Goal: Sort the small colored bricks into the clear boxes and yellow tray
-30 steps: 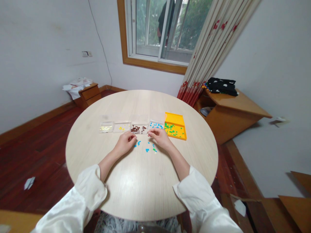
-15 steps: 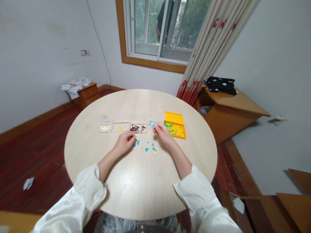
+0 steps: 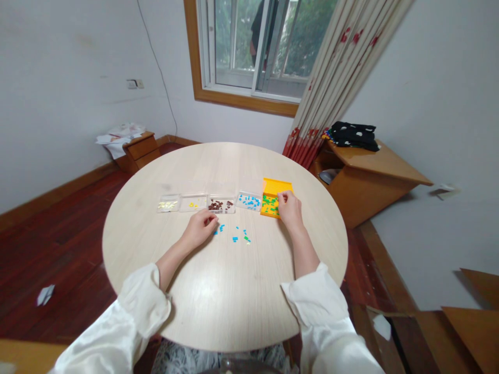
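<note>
My right hand point(image 3: 291, 209) is over the right part of an open yellow box point(image 3: 277, 186), its fingers pinched together. Small green pieces point(image 3: 268, 202) lie in that box. Whether anything is between those fingertips is too small to see. On the table, my left hand point(image 3: 200, 227) rests with curled fingers close to a few loose blue pieces point(image 3: 222, 227); its grip is hidden. More blue pieces point(image 3: 235, 239) and one green piece point(image 3: 246, 238) lie scattered between the hands. Left of the yellow box, a clear box holds small blue pieces point(image 3: 249, 200).
Further left stand clear boxes with dark brown pieces point(image 3: 221, 205), yellow pieces point(image 3: 194, 204) and pale yellow pieces point(image 3: 167, 205). The round table point(image 3: 230, 296) has a curved edge. A wooden cabinet point(image 3: 374, 171) with dark cloth stands beyond it, right of a curtain point(image 3: 335, 78).
My right hand has moved right, from the clear box of blue pieces to the yellow box. That uncovers the blue pieces in their box. My left hand stays in place.
</note>
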`<act>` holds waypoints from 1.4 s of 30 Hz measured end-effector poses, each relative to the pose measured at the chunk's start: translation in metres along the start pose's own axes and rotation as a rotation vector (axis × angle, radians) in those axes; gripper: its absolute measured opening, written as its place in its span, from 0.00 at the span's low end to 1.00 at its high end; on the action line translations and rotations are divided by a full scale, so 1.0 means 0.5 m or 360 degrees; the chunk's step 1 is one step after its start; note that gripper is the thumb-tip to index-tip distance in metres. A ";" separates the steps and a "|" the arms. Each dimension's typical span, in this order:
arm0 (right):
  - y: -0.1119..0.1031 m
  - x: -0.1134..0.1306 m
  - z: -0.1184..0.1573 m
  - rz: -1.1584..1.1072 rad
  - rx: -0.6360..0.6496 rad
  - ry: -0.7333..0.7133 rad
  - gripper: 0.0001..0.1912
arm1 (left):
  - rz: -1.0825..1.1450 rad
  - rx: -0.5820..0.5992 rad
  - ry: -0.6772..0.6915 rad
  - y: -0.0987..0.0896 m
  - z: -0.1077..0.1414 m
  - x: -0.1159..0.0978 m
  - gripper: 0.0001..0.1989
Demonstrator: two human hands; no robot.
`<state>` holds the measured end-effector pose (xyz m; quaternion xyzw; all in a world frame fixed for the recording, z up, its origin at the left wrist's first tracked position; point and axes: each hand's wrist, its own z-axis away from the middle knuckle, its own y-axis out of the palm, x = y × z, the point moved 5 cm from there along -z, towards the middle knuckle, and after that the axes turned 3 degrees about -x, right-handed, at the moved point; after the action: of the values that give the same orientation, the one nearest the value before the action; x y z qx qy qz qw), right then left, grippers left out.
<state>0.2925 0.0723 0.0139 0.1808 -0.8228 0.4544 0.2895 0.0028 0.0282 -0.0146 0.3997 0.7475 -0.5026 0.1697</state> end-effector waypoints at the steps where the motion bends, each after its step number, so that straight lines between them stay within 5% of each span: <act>1: -0.001 -0.004 -0.001 0.0036 -0.0005 0.0005 0.10 | 0.0001 0.0002 -0.0001 0.000 0.000 0.000 0.09; 10: -0.002 -0.024 -0.002 0.0226 0.0018 -0.0009 0.12 | 0.0001 0.0014 -0.0013 -0.001 0.000 -0.004 0.10; 15: 0.006 -0.013 -0.003 0.0033 0.0112 -0.0043 0.10 | 0.0006 0.0024 -0.0022 0.001 0.000 -0.003 0.09; 18: 0.022 0.019 0.012 -0.0304 0.0408 -0.0142 0.07 | 0.0004 0.0026 -0.0029 0.001 0.001 -0.002 0.10; 21: 0.045 0.062 0.049 -0.0517 0.0967 -0.0247 0.07 | 0.0002 0.0023 -0.0032 0.001 0.001 -0.002 0.10; 24: 0.061 0.095 0.096 -0.0423 0.1461 -0.0298 0.07 | -0.0007 0.0012 -0.0028 -0.001 0.000 -0.005 0.10; 26: 0.065 0.110 0.118 -0.0292 0.1610 -0.0347 0.07 | -0.0009 0.0006 -0.0023 -0.002 0.000 -0.006 0.10; 42: 0.081 0.123 0.137 -0.0089 0.1699 -0.0464 0.03 | -0.0051 0.0032 -0.0001 0.003 0.002 0.001 0.10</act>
<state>0.2013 0.0328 -0.0016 0.3853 -0.5048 0.7707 0.0528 0.0035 0.0278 -0.0161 0.3892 0.7487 -0.5128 0.1580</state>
